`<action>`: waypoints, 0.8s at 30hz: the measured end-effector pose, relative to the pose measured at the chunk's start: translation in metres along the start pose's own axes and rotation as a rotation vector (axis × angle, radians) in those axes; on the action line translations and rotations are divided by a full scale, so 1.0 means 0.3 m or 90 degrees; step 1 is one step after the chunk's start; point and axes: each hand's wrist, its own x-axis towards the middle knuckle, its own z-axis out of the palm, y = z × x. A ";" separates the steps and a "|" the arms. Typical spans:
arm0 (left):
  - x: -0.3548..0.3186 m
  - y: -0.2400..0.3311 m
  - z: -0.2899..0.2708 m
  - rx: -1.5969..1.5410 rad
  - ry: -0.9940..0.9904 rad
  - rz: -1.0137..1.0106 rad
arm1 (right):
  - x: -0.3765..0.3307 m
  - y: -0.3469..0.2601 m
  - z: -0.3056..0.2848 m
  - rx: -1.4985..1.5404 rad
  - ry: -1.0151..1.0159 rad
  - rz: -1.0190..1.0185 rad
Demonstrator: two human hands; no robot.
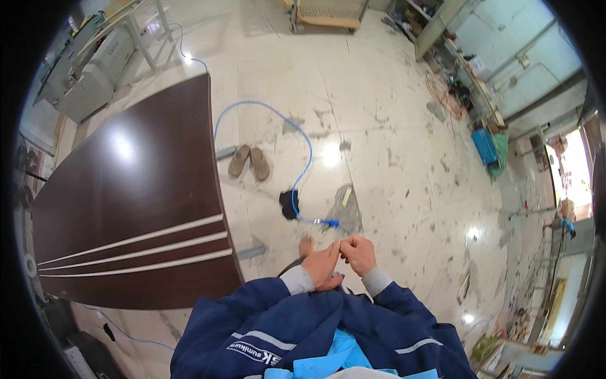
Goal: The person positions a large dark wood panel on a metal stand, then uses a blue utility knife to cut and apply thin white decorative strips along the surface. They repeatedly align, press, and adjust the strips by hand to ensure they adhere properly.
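Note:
Both hands meet in front of my body, over the floor. My left hand (322,266) has its fingers pressed together and pointing toward the right hand, with the thumb lower down. My right hand (358,254) is closed in a pinch against the left fingertips. Whatever lies between the fingers, if anything, is too small to make out. To the left is a glossy dark brown panel (145,170), with three pale strips (136,246) lying across its near part. Neither hand touches it.
On the tiled floor lie a blue hose (309,148) with a blue end piece (329,223), a black cloth (289,204) and brown sandals (249,163). A cart (328,14) stands far ahead. Machinery (101,79) is at far left; a blue box (485,146) sits right.

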 end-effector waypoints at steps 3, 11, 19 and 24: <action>0.211 -0.002 -0.160 0.045 -0.049 -0.045 | 0.188 -0.168 -0.095 -0.004 -0.049 -0.012; 0.790 -0.150 -0.500 -0.019 -0.036 -0.108 | 0.803 -0.484 -0.284 -0.040 -0.129 -0.087; 1.443 -0.277 -1.001 0.039 0.042 -0.281 | 1.604 -0.962 -0.350 -0.180 -0.201 -0.210; 1.731 -0.367 -1.267 -0.128 0.266 -0.267 | 1.979 -1.292 -0.362 -0.083 -0.300 -0.216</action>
